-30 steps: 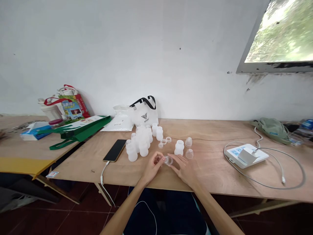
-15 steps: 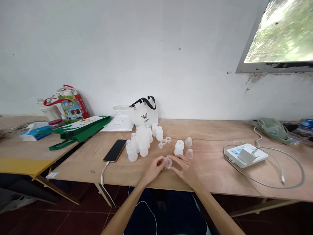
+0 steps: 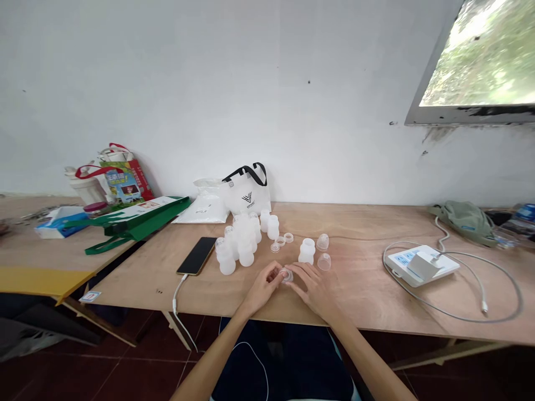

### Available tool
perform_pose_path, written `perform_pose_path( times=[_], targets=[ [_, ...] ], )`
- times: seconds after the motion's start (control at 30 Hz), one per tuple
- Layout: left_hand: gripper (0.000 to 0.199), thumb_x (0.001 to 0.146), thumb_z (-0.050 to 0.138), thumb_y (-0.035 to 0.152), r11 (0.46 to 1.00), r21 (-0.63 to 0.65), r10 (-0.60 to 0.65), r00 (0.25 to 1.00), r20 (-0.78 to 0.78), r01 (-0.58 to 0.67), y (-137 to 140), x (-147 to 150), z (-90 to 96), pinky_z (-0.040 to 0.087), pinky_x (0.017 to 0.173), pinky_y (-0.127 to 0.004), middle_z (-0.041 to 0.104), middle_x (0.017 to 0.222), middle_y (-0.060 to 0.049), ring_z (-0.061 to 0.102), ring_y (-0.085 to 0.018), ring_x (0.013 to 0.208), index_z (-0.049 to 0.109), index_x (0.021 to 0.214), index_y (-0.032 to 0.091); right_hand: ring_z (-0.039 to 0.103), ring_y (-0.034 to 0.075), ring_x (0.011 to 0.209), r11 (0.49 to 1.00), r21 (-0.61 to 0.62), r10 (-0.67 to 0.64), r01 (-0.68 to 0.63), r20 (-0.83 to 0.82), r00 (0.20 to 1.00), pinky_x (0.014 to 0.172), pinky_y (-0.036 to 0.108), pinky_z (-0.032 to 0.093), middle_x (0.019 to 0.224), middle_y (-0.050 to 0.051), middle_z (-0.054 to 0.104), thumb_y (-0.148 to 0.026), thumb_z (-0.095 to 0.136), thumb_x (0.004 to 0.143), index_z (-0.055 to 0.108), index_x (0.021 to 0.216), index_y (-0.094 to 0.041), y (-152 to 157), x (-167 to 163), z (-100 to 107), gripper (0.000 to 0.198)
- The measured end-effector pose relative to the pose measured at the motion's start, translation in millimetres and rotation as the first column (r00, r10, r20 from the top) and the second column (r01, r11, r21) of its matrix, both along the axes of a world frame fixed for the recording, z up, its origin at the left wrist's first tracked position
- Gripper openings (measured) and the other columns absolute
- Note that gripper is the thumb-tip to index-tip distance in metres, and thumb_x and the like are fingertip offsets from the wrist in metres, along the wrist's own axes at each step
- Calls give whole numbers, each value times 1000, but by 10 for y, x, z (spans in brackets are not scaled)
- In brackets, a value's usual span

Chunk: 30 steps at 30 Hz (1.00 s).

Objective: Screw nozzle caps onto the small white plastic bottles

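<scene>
A small clear plastic cap (image 3: 286, 274) lies between my two hands near the front edge of the wooden table (image 3: 359, 301). My left hand (image 3: 263, 285) pinches its left side and my right hand (image 3: 314, 285) holds its right side. Just beyond them stands a cluster of several white translucent small bottles (image 3: 240, 243). A single bottle (image 3: 306, 251), two clear dome caps (image 3: 323, 252) and a few small rings (image 3: 281, 241) lie to the right of the cluster.
A black phone (image 3: 196, 255) on a white cable lies left of the bottles. A white bag with black handles (image 3: 246, 193) leans on the wall. A white power strip (image 3: 421, 264) with looping cable sits at right, a green bag (image 3: 137, 218) at left.
Both hands have lowered the clear cap slightly toward the tabletop and closed in around it. Everything else stays put.
</scene>
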<state>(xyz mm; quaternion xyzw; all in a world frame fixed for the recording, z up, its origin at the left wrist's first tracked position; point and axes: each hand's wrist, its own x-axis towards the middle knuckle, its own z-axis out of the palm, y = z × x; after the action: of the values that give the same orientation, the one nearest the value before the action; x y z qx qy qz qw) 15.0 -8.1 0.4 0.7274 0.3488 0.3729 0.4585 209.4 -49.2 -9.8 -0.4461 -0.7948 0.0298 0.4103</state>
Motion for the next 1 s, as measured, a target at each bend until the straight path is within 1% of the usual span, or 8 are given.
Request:
perform_pose_path(
  times=[0.1,0.17,0.23,0.4,0.5,0.67,0.83,1.0],
  targets=[
    [36,97,54,53,998,50,26,1000,-17,-25,-21,-1,26,42,66,-26,61,79,0,53,-15,70,61,88,19,70,21,94,987,-159,-37,25,-73,997,84,37,56,103,4,72,-40,50,103,63,114,-26,-22,-8,16,21],
    [35,97,54,51,996,88,29,999,-39,-26,-33,-1,37,42,67,-26,62,80,-1,55,-16,72,61,87,19,69,19,80,964,-267,-11,-18,-110,994,74,32,55,91,0,71,-40,51,102,61,107,-26,-35,-14,24,18],
    [34,98,53,50,993,118,28,997,-69,-20,-41,5,39,42,66,-26,63,79,-1,55,-17,72,62,85,20,68,18,73,943,-324,25,-71,-145,989,70,31,54,84,-2,71,-38,50,101,59,103,-26,-39,-24,28,15],
    [29,95,58,48,991,121,69,990,-121,-55,-76,41,56,38,62,-25,58,73,2,51,-15,66,57,84,21,70,18,73,936,-341,6,-90,-238,971,70,31,55,83,-1,73,-35,50,98,56,96,-25,-26,-35,35,11],
    [29,97,54,50,993,112,50,982,-184,-29,-105,54,98,38,63,-26,59,74,3,51,-15,66,57,89,22,71,19,77,940,-334,-34,-63,-276,961,72,32,56,86,0,74,-35,52,97,55,92,-26,-21,-24,41,11],
    [32,103,43,44,978,207,62,963,-263,-6,-119,51,130,38,69,-28,62,76,1,56,-17,71,57,83,22,73,18,85,941,-334,-54,-52,-302,952,78,33,57,95,0,76,-35,50,100,56,94,-27,-3,-15,29,12],
    [32,103,42,39,963,270,97,951,-294,-15,-125,59,97,36,67,-28,57,72,2,53,-16,68,50,77,21,70,19,78,934,-342,-20,-107,-348,937,75,33,55,87,1,73,-42,51,100,55,88,-26,8,-25,10,19],
    [31,102,41,36,951,308,115,942,-315,-13,-114,70,47,35,67,-29,56,72,1,52,-17,67,46,75,22,64,18,67,937,-341,-34,-78,-310,950,65,30,50,74,-2,66,-36,53,97,50,82,-26,6,-30,-14,18]
  ],
)
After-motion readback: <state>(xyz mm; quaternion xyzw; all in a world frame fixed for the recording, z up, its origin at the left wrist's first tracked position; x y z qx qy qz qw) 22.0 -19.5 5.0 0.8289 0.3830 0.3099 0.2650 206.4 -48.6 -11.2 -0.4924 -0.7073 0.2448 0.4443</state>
